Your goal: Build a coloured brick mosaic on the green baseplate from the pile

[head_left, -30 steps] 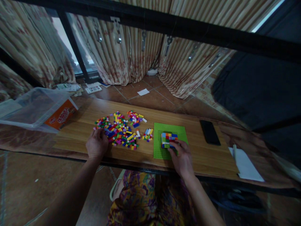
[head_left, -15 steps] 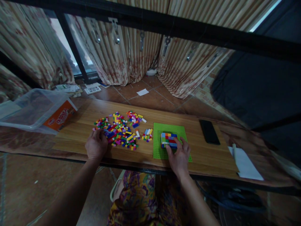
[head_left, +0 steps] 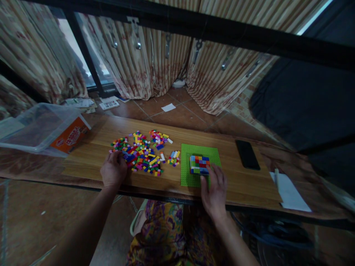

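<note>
On the green baseplate (head_left: 201, 149) sits a block of toy building bricks (head_left: 199, 164), several colours on its top. My right hand (head_left: 215, 190) is at the block's near right corner, fingers stretched forward and thumb apart from them. Its fingertips are close to the block's edge; whether they touch it I cannot tell. My left hand (head_left: 113, 170) rests at the left edge of a pile of loose bricks (head_left: 140, 153), its fingers curled down. What lies between those fingers, if anything, is hidden.
A small cluster of bricks (head_left: 173, 158) lies between pile and baseplate. A black phone (head_left: 247, 155) and white paper (head_left: 290, 192) are on the right. A clear plastic bin (head_left: 41, 127) with an orange label stands on the left. A dark bar (head_left: 177, 26) crosses above the table.
My right hand has shifted slightly right and toward me, its thumb drawn back off the block, uncovering more of the top. My left hand has stayed in place.
</note>
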Motion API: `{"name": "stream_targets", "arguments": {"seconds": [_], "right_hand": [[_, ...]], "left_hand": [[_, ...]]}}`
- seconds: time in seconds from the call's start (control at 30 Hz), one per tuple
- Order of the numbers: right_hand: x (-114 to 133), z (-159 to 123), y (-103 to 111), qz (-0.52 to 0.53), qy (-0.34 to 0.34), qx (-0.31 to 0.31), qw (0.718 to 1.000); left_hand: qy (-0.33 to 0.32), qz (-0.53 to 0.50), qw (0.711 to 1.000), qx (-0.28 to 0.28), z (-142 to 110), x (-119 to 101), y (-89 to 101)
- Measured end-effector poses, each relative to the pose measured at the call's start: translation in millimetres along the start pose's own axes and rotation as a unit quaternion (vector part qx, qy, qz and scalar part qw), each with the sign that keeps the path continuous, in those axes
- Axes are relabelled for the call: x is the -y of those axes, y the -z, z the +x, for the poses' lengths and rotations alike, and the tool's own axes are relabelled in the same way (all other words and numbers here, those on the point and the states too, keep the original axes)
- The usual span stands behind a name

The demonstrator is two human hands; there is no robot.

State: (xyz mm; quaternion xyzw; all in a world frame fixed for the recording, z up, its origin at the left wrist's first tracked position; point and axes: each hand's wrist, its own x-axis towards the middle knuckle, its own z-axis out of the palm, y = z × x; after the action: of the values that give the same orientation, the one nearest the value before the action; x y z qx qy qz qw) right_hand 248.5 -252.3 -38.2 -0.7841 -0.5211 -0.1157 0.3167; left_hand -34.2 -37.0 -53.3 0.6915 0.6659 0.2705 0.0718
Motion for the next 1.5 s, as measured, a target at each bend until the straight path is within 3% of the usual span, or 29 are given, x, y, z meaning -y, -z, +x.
{"name": "stream_targets", "arguments": {"seconds": [0.13,0.27,0.8,1.07,1.23,1.37,1.5], "right_hand": [[18,-23,0,0.0,0.069,0.08,0.994],[30,-30,-6,-0.015,0.072,0.122,0.99],[29,-16,-10,-0.032,0.073,0.133,0.988],[36,-24,-19,-0.048,0.087,0.129,0.987],[35,-25,-12,-0.013,0.072,0.119,0.99],[54,-40,-4,0.024,0.069,0.102,0.992],[79,-63,-6,0.095,0.115,0.147,0.978]], "left_hand": [[0.001,0.003,1.0,-0.003,0,1,-0.7],[0.001,0.001,1.0,-0.002,0,0,0.0],[0.008,0.013,1.0,0.002,0,-3,1.6],[-0.003,0.006,1.0,0.001,-1,-4,3.4],[0.001,0.008,1.0,0.0,0,-4,3.2],[0.001,0.003,1.0,0.001,0,-4,2.5],[0.003,0.002,1.0,0.003,0,-2,1.1]]}}
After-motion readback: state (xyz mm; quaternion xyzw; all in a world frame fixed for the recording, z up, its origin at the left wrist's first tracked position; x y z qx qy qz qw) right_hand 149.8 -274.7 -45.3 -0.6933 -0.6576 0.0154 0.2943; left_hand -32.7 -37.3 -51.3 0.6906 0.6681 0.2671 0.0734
